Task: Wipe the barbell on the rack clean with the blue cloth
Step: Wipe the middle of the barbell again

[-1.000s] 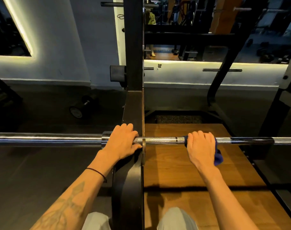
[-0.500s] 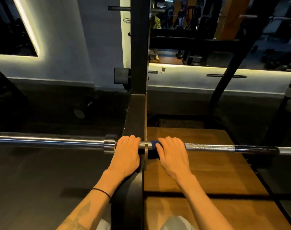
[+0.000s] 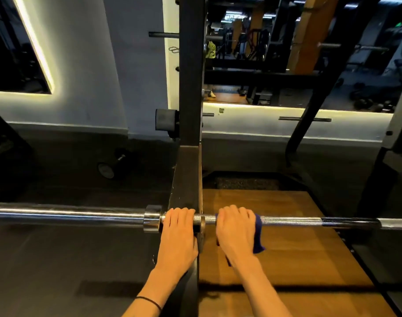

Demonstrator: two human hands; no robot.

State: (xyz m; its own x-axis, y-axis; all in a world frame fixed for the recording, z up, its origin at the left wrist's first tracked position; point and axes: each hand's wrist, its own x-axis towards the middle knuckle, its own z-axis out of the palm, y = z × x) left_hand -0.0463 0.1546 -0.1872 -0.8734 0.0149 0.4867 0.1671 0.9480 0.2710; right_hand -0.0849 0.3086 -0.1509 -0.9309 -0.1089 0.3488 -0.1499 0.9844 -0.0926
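Gym floor (image 3: 58,259) lying dark under rack (image 3: 190,110). We're gripping barbell (image 3: 287,221) bare with left hand (image 3: 178,234), wrapping blue cloth (image 3: 257,234) round it with right hand (image 3: 235,232).

Cloth hand slides in along the bar, then eases back out

A second ago the right hand (image 3: 235,229) held the blue cloth (image 3: 257,234) out on the knurled stretch of the barbell (image 3: 291,221), well apart from the rack upright (image 3: 190,133). Half a second ago it had slid left until it sat just beside the upright, almost meeting the left hand (image 3: 178,232), with only a sliver of cloth showing by the fingers. Now it has shifted slightly right again, a short strip of bare knurling shows between hand and upright, and the cloth hangs out below the outer edge of the palm.
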